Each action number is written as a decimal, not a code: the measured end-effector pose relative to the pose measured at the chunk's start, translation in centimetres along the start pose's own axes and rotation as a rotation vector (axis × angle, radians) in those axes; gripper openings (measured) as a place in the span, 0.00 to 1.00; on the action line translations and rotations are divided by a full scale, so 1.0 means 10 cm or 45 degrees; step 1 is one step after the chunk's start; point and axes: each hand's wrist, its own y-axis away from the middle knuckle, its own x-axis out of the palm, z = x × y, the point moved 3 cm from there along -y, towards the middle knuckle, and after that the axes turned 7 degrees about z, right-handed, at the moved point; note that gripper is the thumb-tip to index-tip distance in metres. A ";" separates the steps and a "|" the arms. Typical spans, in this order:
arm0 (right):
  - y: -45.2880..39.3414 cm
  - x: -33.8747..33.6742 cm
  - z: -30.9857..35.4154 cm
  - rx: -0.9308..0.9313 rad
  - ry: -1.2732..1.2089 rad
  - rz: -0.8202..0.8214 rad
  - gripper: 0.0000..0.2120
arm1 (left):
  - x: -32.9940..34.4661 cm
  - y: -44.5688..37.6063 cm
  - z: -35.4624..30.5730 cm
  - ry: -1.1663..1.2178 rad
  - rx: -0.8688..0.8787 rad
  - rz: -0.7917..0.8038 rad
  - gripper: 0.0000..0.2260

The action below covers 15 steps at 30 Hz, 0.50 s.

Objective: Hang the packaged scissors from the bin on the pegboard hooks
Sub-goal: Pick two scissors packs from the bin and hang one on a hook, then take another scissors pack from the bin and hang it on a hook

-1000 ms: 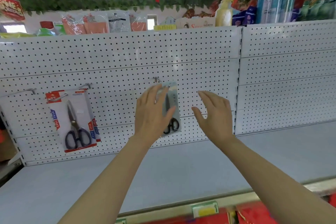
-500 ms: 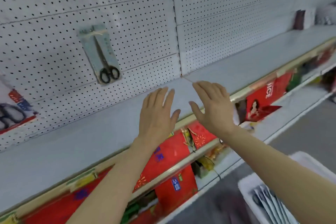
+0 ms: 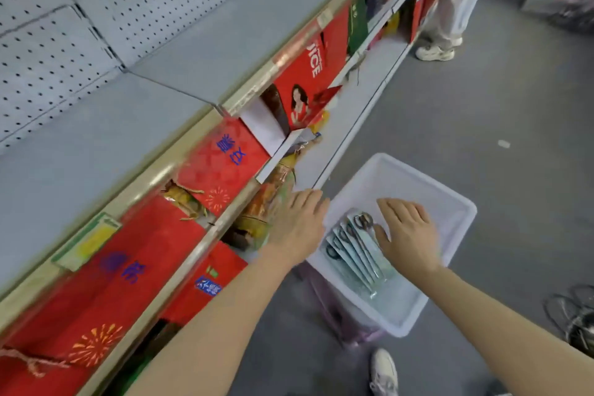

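A white plastic bin (image 3: 450,206) stands on the grey floor at the lower right. Inside it lie several packaged scissors (image 3: 353,247), fanned out on pale blue-green cards. My right hand (image 3: 408,235) hovers flat over the right side of the packs, fingers apart, holding nothing. My left hand (image 3: 299,222) is spread over the bin's left rim, also holding nothing. The white pegboard (image 3: 64,26) fills the upper left; none of its hooks or hung packs are in view.
A grey shelf (image 3: 193,51) runs below the pegboard. Lower shelves hold red gift boxes (image 3: 221,164). Another person's legs and shoe (image 3: 437,51) stand at the upper right. My own shoe (image 3: 382,370) is beside the bin. A wire object (image 3: 575,315) lies at the right edge.
My view has swung from the pegboard, where a scissors pack hangs, down and right to the bin on the floor. Both hands dropped from the hung pack to just over the bin.
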 end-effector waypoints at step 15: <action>0.84 1.15 -1.29 0.087 0.049 0.275 0.20 | 2.34 -1.98 -1.43 -0.459 0.616 0.907 0.15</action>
